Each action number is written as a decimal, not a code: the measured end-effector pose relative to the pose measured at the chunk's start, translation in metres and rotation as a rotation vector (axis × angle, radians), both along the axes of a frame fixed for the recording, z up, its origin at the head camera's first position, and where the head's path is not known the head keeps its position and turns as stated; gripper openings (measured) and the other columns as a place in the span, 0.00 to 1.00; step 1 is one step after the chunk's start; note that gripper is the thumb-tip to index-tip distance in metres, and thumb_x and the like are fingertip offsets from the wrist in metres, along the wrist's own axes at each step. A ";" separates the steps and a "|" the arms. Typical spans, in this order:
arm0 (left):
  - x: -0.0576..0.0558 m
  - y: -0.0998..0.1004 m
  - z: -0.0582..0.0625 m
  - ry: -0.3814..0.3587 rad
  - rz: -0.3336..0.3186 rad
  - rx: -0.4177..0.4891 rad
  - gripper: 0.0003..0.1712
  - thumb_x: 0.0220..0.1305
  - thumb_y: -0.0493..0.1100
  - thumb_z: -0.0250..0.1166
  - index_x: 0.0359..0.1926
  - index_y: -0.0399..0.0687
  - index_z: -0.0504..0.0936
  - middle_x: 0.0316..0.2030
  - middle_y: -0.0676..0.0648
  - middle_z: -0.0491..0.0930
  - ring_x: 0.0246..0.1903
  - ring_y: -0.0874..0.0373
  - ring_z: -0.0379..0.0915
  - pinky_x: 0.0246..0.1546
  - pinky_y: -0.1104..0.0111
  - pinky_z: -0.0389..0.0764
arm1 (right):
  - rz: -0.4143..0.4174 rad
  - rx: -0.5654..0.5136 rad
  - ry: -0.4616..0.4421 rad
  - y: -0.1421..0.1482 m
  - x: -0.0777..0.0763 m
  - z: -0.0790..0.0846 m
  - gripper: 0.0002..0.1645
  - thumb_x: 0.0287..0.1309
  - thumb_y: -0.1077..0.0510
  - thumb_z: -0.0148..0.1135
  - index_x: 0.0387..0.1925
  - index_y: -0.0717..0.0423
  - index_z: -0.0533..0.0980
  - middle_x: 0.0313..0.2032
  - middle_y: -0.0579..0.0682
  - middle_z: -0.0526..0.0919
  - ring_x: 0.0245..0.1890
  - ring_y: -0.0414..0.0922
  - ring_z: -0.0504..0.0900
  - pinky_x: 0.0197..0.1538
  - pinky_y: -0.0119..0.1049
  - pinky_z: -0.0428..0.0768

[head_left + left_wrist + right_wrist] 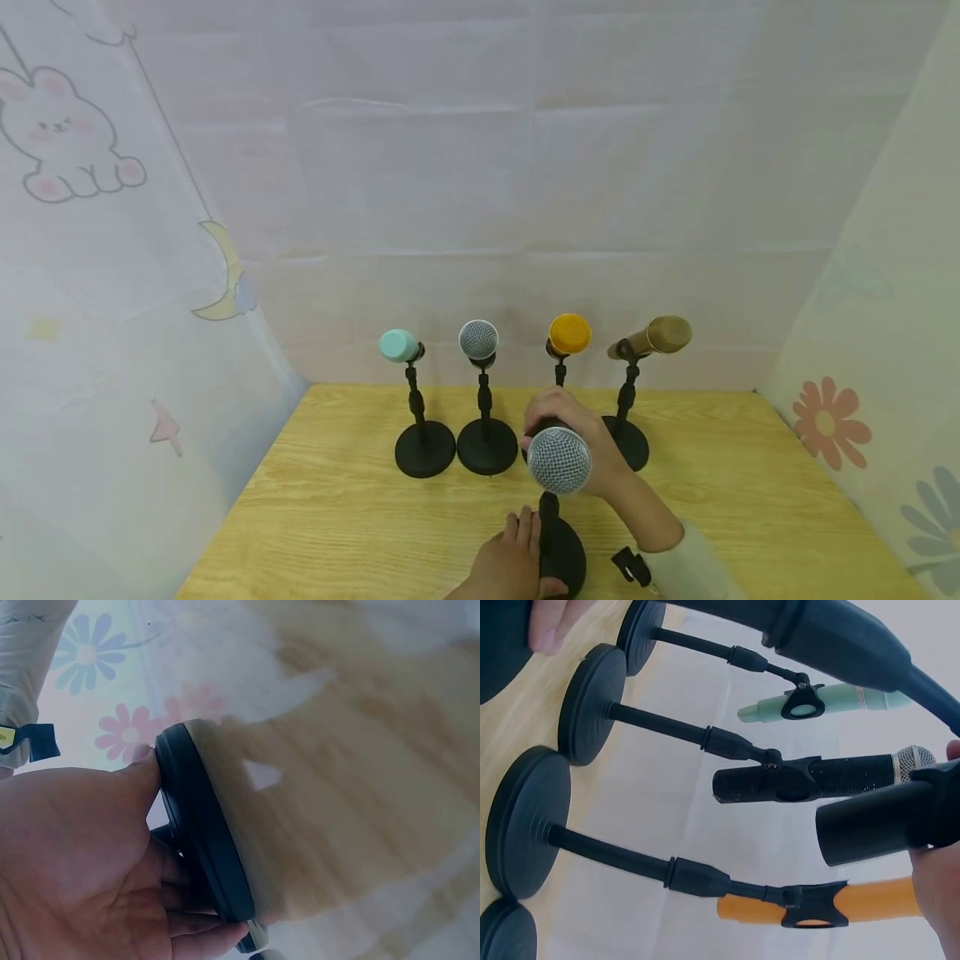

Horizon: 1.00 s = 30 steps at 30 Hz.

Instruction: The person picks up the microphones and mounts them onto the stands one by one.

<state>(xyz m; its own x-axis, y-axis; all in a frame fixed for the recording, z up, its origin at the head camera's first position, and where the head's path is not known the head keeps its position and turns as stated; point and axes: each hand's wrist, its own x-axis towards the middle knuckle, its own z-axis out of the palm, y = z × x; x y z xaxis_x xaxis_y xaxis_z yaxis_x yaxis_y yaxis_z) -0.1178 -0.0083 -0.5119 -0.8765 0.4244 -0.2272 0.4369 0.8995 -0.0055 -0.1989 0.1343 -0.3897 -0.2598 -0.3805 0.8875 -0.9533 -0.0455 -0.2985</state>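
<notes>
In the head view, my right hand (592,433) grips a black microphone (558,461) with a silver mesh head, which faces the camera above its stand. The right wrist view shows the dark handle (870,823) sitting in a clip, and part of the stand's pole (840,646) crossing the top. My left hand (504,557) holds the stand's round black base (567,557) low at the table's front. In the left wrist view, the thumb is at one edge of the base (206,825) and the fingers reach round the other.
Behind stand several microphones on black stands in a row: mint green (397,345), silver-headed (478,340), orange (570,333) and gold (669,334). A small black strap (632,567) lies by the right sleeve (690,567). Patterned cloth hangs around the wooden table (337,500).
</notes>
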 end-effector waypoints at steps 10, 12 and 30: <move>-0.001 0.001 0.000 -0.013 0.006 -0.038 0.54 0.59 0.83 0.48 0.76 0.55 0.66 0.74 0.54 0.64 0.70 0.57 0.66 0.50 0.73 0.82 | -0.002 0.058 -0.095 0.004 0.006 -0.002 0.14 0.66 0.56 0.68 0.45 0.61 0.75 0.39 0.53 0.81 0.40 0.44 0.80 0.53 0.28 0.78; -0.002 0.001 0.000 -0.005 -0.007 -0.046 0.54 0.59 0.83 0.47 0.76 0.55 0.65 0.74 0.54 0.63 0.70 0.57 0.66 0.49 0.73 0.81 | 0.006 0.035 -0.091 0.003 0.005 -0.002 0.12 0.62 0.63 0.70 0.44 0.62 0.75 0.37 0.54 0.80 0.38 0.45 0.80 0.52 0.28 0.78; -0.003 0.003 0.003 0.034 -0.026 -0.111 0.53 0.60 0.83 0.45 0.76 0.58 0.66 0.74 0.56 0.63 0.69 0.60 0.66 0.48 0.76 0.81 | -0.107 0.000 -0.092 -0.003 0.005 -0.003 0.17 0.49 0.75 0.68 0.38 0.55 0.78 0.31 0.50 0.81 0.33 0.43 0.79 0.51 0.30 0.77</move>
